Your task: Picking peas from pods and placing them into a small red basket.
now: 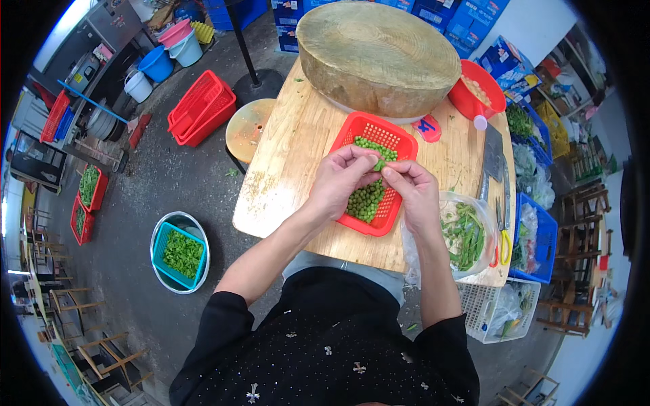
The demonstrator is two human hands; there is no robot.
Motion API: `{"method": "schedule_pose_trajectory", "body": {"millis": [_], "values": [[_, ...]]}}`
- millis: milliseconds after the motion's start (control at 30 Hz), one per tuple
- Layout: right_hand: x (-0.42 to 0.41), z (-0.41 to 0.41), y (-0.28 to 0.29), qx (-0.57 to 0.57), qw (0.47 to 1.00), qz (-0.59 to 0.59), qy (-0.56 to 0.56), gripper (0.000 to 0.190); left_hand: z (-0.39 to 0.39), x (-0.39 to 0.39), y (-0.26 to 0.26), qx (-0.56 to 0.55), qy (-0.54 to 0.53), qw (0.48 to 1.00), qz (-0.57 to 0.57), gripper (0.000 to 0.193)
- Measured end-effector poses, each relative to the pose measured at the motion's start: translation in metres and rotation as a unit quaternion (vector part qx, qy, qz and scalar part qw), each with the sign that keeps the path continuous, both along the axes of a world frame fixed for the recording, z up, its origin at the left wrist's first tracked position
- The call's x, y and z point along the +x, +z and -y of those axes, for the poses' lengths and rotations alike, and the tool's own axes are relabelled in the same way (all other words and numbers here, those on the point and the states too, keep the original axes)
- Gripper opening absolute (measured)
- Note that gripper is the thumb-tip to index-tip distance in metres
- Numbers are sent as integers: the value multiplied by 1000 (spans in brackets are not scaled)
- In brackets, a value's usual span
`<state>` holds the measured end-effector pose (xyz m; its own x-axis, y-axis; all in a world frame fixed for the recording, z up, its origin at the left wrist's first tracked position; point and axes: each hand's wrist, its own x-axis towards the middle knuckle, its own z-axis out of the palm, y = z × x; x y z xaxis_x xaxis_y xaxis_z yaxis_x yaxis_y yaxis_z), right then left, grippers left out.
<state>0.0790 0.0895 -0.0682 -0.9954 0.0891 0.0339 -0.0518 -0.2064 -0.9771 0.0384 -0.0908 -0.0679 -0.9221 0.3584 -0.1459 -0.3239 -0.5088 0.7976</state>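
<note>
My left hand (339, 176) and my right hand (414, 189) meet over a red plastic basket (398, 133), pinching a small green pea pod (379, 165) between fingertips and thumbs. Shelled green peas (366, 203) cover much of the basket's bottom; my hands hide part of them. Beside my right forearm stands a translucent plastic-lined tub (488, 223) with green pods (466, 238) in it. The basket rests on a wooden table (284, 188).
A thick round chopping block (378, 45) fills the table's far side, next to a red dipper (464, 104). A cleaver (491, 152) and yellow-handled scissors (506, 247) lie along the right edge. On the floor at left, a steel bowl (154, 254) holds a teal basket of chopped greens (180, 252).
</note>
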Motion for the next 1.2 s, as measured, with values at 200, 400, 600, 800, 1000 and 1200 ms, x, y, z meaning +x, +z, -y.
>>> {"method": "schedule_pose_trajectory", "body": {"millis": [200, 400, 600, 800, 1000, 1200], "values": [[2, 3, 1, -41, 999, -2, -20, 13, -4, 3, 7, 44, -18, 998, -30, 21], [9, -3, 5, -26, 999, -25, -10, 16, 7, -3, 9, -44, -68, 991, -103, 30], [20, -3, 36, 95, 993, -67, 28, 25, 9, -5, 8, -57, -83, 990, -103, 30], [21, -5, 35, 245, 961, -124, 30, 30, 11, -3, 9, -51, -99, 990, -89, 21], [20, -9, 23, 64, 995, -34, 68, 21, 13, -2, 9, -75, -112, 988, -82, 19], [19, -3, 7, 20, 998, -61, 5, 22, -1, 2, 8, -82, -49, 989, -110, 13]]}}
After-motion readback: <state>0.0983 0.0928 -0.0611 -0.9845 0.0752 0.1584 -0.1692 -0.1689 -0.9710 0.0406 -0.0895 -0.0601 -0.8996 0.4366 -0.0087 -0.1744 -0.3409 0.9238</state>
